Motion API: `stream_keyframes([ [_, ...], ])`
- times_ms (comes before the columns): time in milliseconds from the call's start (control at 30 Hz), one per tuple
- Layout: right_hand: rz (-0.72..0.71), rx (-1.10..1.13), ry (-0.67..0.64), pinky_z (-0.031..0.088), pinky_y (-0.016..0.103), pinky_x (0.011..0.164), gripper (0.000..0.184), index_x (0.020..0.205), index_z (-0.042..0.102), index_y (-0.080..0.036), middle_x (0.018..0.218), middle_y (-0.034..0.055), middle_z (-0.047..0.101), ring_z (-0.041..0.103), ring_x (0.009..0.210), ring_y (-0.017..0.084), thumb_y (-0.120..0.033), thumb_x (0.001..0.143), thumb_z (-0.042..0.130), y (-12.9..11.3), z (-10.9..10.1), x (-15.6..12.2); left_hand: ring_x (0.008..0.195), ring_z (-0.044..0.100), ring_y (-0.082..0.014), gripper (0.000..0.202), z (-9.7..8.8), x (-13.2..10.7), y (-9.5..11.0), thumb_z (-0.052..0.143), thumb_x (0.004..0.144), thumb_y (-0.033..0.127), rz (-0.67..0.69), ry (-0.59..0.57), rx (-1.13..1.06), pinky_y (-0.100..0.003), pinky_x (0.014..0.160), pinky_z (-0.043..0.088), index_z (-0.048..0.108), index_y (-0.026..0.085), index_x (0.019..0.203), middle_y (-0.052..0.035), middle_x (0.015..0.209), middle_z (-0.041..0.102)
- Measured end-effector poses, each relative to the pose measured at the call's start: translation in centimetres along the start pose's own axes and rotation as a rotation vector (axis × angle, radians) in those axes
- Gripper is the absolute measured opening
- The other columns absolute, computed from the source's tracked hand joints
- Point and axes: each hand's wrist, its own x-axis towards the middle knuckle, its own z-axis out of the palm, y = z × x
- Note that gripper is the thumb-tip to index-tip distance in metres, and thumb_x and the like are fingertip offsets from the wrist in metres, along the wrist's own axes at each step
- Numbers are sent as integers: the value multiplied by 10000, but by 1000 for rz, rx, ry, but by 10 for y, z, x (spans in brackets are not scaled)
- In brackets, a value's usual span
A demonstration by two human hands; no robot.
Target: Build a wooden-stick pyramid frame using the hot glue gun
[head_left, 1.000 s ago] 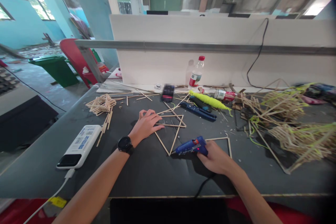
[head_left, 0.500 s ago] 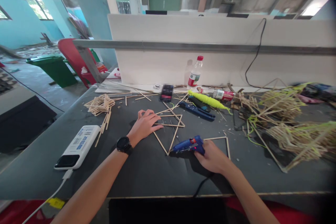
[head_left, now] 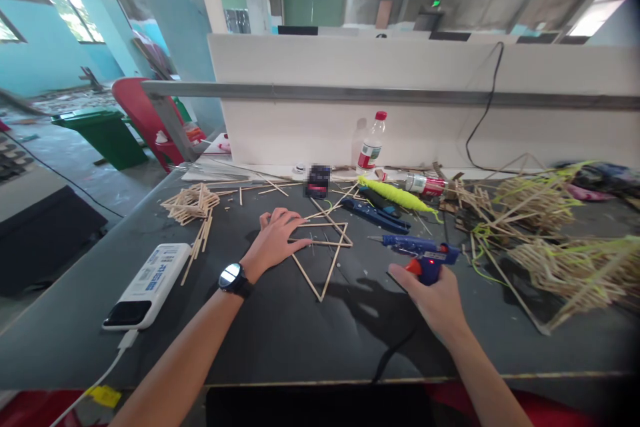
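My left hand (head_left: 277,238) lies over the left side of a star-like frame of thin wooden sticks (head_left: 333,263), fingers spread and thumb touching a stick. Part of the frame is hidden under that hand. My right hand (head_left: 440,307) is wrapped around the handle of a blue hot glue gun (head_left: 407,243), held above the table to the right of the frame. Its nozzle points left, apart from the sticks, and a small red light glows on its body. A dark cord hangs below the right hand.
A white power bank (head_left: 150,287) and a pile of sticks (head_left: 190,203) are at left. Behind the frame lie blue-handled pliers (head_left: 377,215), a yellow-green string bundle (head_left: 397,193) and a standing bottle (head_left: 371,147). Stick structures (head_left: 565,273) crowd the right.
My right hand has lifted the glue gun up and to the right, away from the frame's near corner. My left hand stays in about the same place.
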Motion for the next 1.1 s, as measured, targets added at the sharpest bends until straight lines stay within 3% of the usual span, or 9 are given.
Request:
stream_keyframes([
  [133, 22, 146, -90, 294, 243, 424, 391, 933, 668, -158, 518, -70, 411, 336, 446, 96, -505, 769, 743, -12, -9, 2, 1158, 487, -278, 324, -7, 2, -12, 534, 960, 479, -81, 26, 1, -433, 895, 315, 671, 296, 1191, -72, 1246, 638],
  [200, 0, 145, -132, 290, 236, 417, 388, 989, 681, -153, 534, -62, 437, 339, 442, 92, -483, 789, 727, -25, -13, 5, 1115, 503, -274, 289, -12, 0, -27, 512, 974, 422, -152, 35, 18, -424, 873, 332, 683, 291, 1167, -73, 1205, 645],
  [333, -125, 11, -140, 365, 232, 453, 290, 885, 710, -155, 584, -17, 540, 438, 495, 113, -424, 778, 715, -60, -11, 11, 1056, 518, -291, 276, -19, -9, -59, 476, 971, 333, -236, 52, 49, -448, 877, 345, 706, 247, 1097, -93, 1129, 657],
  [400, -167, -88, -151, 351, 234, 442, 290, 752, 691, -160, 546, -20, 506, 422, 491, 114, -449, 759, 717, -78, -3, 16, 1053, 521, -295, 272, -20, -14, -70, 470, 964, 317, -258, 46, 63, -457, 883, 352, 708, 245, 1074, -90, 1115, 659],
  [500, -198, -214, -203, 275, 238, 407, 433, 544, 550, -189, 472, -44, 400, 327, 458, 97, -546, 706, 736, -101, 16, 29, 1077, 522, -302, 274, -19, -19, -78, 463, 957, 316, -279, 35, 81, -471, 906, 366, 699, 244, 1077, -93, 1124, 651],
  [633, -306, -327, -305, 269, 251, 413, 412, 520, 494, -208, 459, -42, 421, 326, 447, 101, -506, 724, 691, -118, 45, 54, 1166, 503, -324, 335, -12, -23, -79, 474, 953, 410, -295, 22, 89, -511, 979, 362, 655, 232, 1171, -120, 1215, 609],
  [833, -497, -476, -465, 296, 261, 464, 256, 592, 574, -203, 512, -25, 517, 407, 470, 119, -409, 699, 681, -119, 77, 91, 1344, 399, -327, 507, -6, -27, -80, 463, 945, 515, -290, -17, 57, -520, 1116, 286, 543, 212, 1344, -152, 1421, 473],
  [1100, -535, -506, -414, 350, 262, 546, 187, 759, 666, -196, 654, 30, 639, 535, 586, 173, -372, 772, 605, -92, 109, 100, 1386, 349, -331, 542, -6, -29, -83, 490, 930, 448, -296, -94, 34, -515, 1154, 248, 486, 182, 1402, -158, 1472, 415],
])
